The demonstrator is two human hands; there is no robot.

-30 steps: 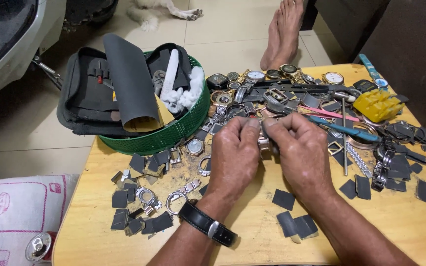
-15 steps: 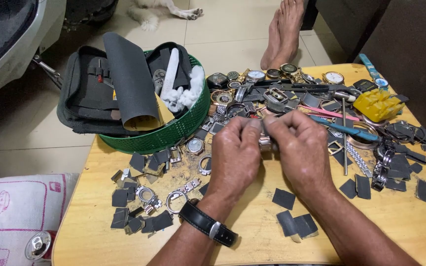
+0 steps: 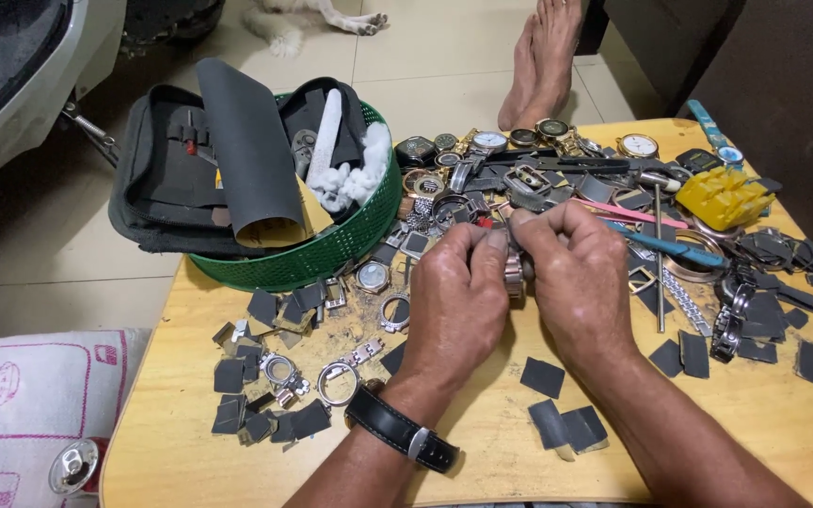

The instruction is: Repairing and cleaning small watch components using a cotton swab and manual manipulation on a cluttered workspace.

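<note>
Both hands stay just right of the green basket (image 3: 331, 254), unmoved; left hand (image 3: 458, 296) and right hand (image 3: 581, 282) grip 1 metal watch piece (image 3: 515, 275).

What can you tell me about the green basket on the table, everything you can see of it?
The green basket is round, looks like plastic, with a slatted wall of thin vertical ribs. It stands upright at the wooden table's back left corner. Inside lean a rolled dark grey sheet, a white stick-like piece and white cotton-like wads. A black pouch rests against its left side. Neither hand touches it.
</note>
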